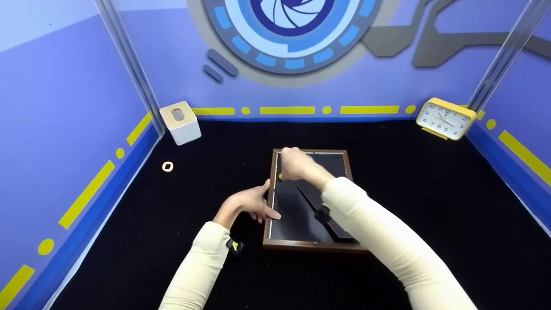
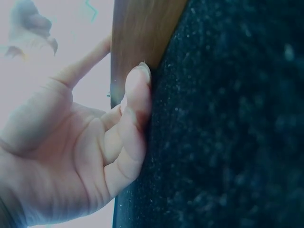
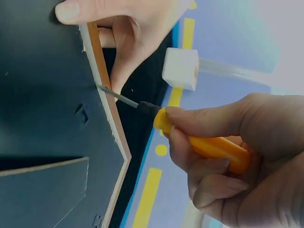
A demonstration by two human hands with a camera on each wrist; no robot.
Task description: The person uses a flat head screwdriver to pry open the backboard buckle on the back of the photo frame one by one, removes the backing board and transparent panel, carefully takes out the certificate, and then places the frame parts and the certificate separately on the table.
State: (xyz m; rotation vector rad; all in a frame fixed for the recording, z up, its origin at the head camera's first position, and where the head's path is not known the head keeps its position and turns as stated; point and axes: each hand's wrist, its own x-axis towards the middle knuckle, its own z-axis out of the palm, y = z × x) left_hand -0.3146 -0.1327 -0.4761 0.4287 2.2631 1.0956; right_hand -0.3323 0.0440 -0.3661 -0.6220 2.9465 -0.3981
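Note:
A brown picture frame (image 1: 297,244) lies face down, showing its black backing board (image 1: 295,215) and a hinged stand leg (image 1: 308,191). My left hand (image 1: 252,203) holds the frame's left side, one digit over the backing and other fingers bent against the wooden edge (image 2: 137,33). With my right hand (image 1: 296,164) I grip a screwdriver (image 3: 216,148) by its yellow handle. Its thin metal shaft reaches the inner edge of the frame, tip right at the seam between wood and backing, near the left hand in the right wrist view.
A white tissue box (image 1: 185,132) with a wooden lid stands at the back left. In front of it lies a small pale ring (image 1: 167,166). A yellow alarm clock (image 1: 445,119) sits at the back right. Blue-purple panels (image 1: 77,107) wall in the black tabletop (image 1: 206,181).

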